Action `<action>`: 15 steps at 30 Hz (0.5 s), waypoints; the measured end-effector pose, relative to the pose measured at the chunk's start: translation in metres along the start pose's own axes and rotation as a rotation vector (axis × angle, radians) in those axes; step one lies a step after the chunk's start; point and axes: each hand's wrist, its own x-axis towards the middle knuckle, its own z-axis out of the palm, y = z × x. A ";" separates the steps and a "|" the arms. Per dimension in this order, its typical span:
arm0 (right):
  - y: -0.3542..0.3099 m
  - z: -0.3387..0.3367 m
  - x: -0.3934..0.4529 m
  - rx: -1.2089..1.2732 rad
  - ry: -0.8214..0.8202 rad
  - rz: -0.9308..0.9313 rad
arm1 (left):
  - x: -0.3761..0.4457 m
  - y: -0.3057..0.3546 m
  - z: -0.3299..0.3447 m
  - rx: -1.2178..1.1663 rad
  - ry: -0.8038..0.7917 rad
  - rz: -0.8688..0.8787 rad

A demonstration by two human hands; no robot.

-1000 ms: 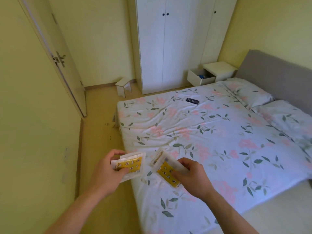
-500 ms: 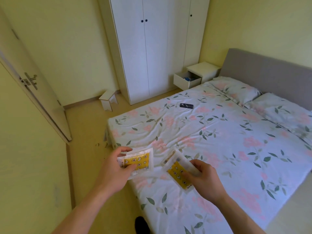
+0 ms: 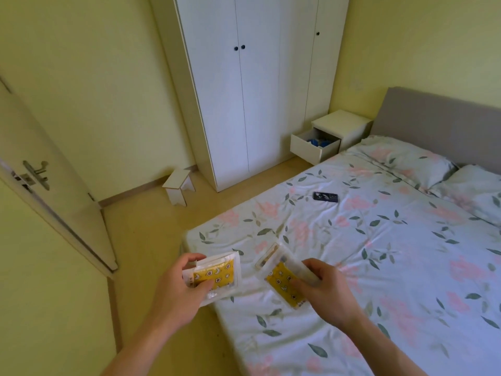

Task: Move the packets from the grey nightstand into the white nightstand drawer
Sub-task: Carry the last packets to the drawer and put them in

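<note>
My left hand (image 3: pixel 179 291) grips a clear packet with a yellow patterned insert (image 3: pixel 219 275), held flat over the bed's near corner. My right hand (image 3: pixel 325 291) grips a second packet (image 3: pixel 284 280) of the same kind, tilted, over the sheet. The white nightstand (image 3: pixel 343 124) stands at the far side of the bed beside the headboard. Its drawer (image 3: pixel 311 147) is pulled out, with blue things lying inside. The grey nightstand is out of view.
A bed with a floral sheet (image 3: pixel 379 253) fills the right. A dark phone (image 3: pixel 325 197) lies on it. A white wardrobe (image 3: pixel 257 85) stands at the back, a small white stool (image 3: pixel 179 187) on the floor to its left, an open door (image 3: pixel 46 180) at the left.
The view has swung and moved along the foot of the bed; the white nightstand and wardrobe look closer. Both hands still hold their packets in much the same pose.
</note>
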 end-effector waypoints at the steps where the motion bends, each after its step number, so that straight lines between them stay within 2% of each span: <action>1: -0.010 0.009 0.014 -0.012 0.005 -0.004 | 0.018 -0.004 -0.009 0.005 -0.004 -0.001; 9: -0.077 0.104 0.113 -0.001 0.063 0.022 | 0.158 -0.036 -0.093 -0.018 -0.070 0.042; 15: -0.119 0.183 0.159 0.038 0.148 0.123 | 0.258 -0.058 -0.166 0.000 -0.166 0.074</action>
